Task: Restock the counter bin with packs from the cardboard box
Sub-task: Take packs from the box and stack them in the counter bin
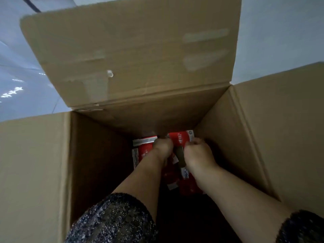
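Note:
A large cardboard box stands open below me, and both my arms reach deep into it. Several red and white packs lie on its dark bottom against the far wall. My left hand is down among the packs with its fingers curled over the edge of one at the far left. My right hand is curled on the red pack at the far right. The fingertips of both hands are hidden. The counter bin is not in view.
The box's far flap stands up in front of me, and side flaps spread out left and right. A pale glossy floor shows beyond the box. Dark speckled sleeves cover my upper arms.

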A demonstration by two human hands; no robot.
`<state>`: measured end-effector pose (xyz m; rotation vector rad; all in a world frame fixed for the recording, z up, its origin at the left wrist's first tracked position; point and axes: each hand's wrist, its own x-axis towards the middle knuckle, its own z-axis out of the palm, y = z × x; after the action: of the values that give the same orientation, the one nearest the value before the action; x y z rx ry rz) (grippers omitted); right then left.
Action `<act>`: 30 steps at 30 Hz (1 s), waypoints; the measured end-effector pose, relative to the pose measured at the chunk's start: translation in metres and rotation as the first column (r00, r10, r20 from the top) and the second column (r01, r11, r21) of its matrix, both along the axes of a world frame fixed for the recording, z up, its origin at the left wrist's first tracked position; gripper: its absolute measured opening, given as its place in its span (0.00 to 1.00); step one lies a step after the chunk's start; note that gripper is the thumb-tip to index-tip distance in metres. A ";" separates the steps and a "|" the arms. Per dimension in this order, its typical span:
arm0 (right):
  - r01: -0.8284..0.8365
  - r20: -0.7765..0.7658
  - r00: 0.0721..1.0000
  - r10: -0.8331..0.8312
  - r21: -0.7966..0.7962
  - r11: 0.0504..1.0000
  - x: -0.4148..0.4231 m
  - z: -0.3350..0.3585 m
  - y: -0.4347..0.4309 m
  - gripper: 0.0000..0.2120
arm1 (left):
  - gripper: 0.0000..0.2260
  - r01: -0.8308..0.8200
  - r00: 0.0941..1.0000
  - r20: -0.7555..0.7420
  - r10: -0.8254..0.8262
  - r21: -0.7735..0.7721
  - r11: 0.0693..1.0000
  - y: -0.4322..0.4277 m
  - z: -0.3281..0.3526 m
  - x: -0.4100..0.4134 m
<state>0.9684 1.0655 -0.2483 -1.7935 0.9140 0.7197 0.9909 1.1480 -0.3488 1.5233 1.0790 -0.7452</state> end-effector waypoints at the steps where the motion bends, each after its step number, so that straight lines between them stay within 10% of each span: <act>1: 0.014 -0.010 1.000 -0.014 -0.011 1.000 0.000 -0.004 -0.001 0.15 | 0.14 -0.008 1.000 -0.004 0.008 -0.017 1.000 -0.001 -0.002 0.003; 11: 0.159 -0.006 0.987 -0.159 -0.030 0.987 -0.003 -0.027 0.001 0.18 | 0.15 -0.178 0.984 -0.025 0.176 -0.199 0.964 -0.012 -0.033 0.017; 21: 0.110 0.010 0.994 -0.109 -0.032 0.993 -0.006 -0.024 0.001 0.17 | 0.15 0.142 0.984 0.079 -0.160 0.195 0.970 -0.014 -0.025 0.013; 30: 0.071 0.060 0.995 -0.075 0.066 0.995 -0.008 0.025 0.013 0.17 | 0.12 -0.095 0.993 0.079 0.089 0.075 0.993 0.021 0.054 0.013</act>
<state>0.9602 1.0781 -0.2231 -1.7080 0.9007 0.6368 1.0043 1.1688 -0.2952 1.5453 1.1251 -0.5832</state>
